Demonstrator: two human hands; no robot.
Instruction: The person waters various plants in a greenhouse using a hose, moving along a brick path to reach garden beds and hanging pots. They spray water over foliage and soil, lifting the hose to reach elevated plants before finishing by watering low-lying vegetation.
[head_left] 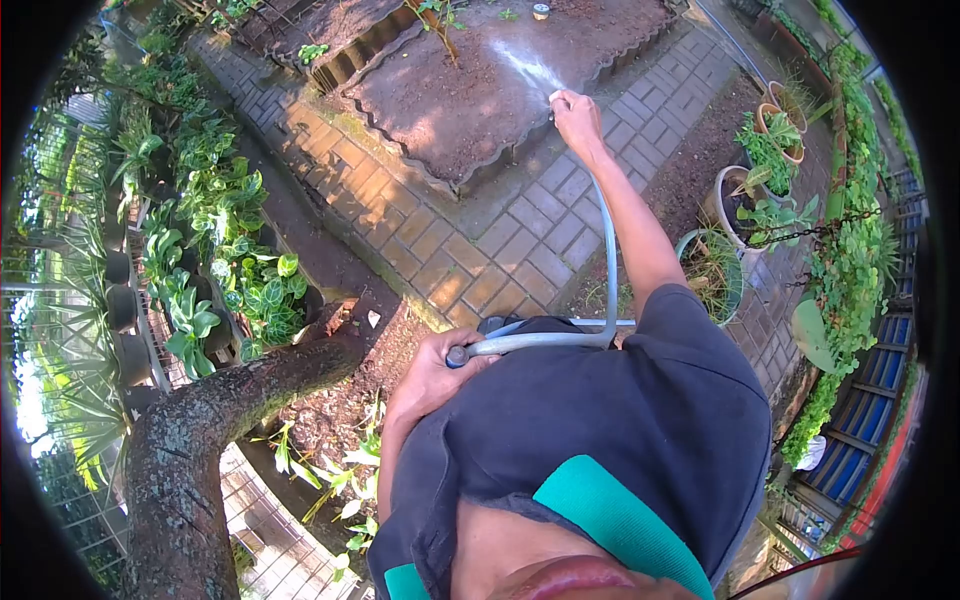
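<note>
My right hand is stretched out ahead, closed around the end of a light grey-blue hose. Water sprays from that end over a bare soil bed with a scalloped edging. Close to my body, my left hand grips another part of the hose beside a dark round fitting. Between my hands the hose bends sharply and runs across the front of my dark shirt. A small plant with a thin stem stands in the bed, left of the spray.
Brick paving surrounds the bed. Leafy potted plants line the left. A thick tree trunk curves at the lower left. Several pots, one large and white-rimmed, stand at the right beside hanging greenery and a chain.
</note>
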